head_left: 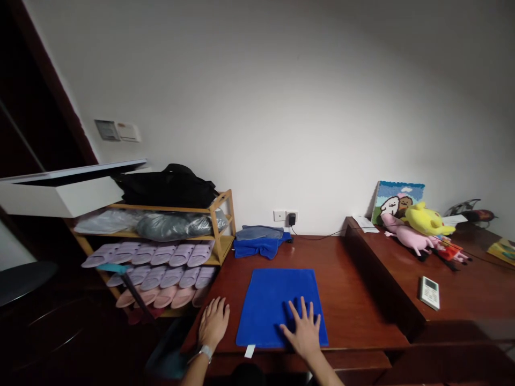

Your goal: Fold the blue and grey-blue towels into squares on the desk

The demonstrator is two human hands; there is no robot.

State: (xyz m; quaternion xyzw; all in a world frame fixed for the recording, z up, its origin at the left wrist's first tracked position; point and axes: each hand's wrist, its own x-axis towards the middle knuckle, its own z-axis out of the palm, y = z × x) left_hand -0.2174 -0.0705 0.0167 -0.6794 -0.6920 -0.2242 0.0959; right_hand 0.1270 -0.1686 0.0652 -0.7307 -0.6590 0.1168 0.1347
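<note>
A blue cloth [269,305] lies flat on the dark red wooden desk [350,300], with a small white tag [250,351] sticking out at its near edge. Over the cloth's lower right part, my right hand [303,329] is spread with its fingers apart and holds nothing; whether it presses on the fabric I cannot tell. My left hand [214,321] rests on the desk's left edge, beside the cloth, fingers stretched out. It wears a watch or bracelet at the wrist.
Folded blue and grey cloths [259,241] lie at the back by a plugged-in charger [292,219]. Left stands a shoe rack [219,230] with several slippers and a black bag [169,187]. On the higher right surface are plush toys [410,233] and a remote control [429,292].
</note>
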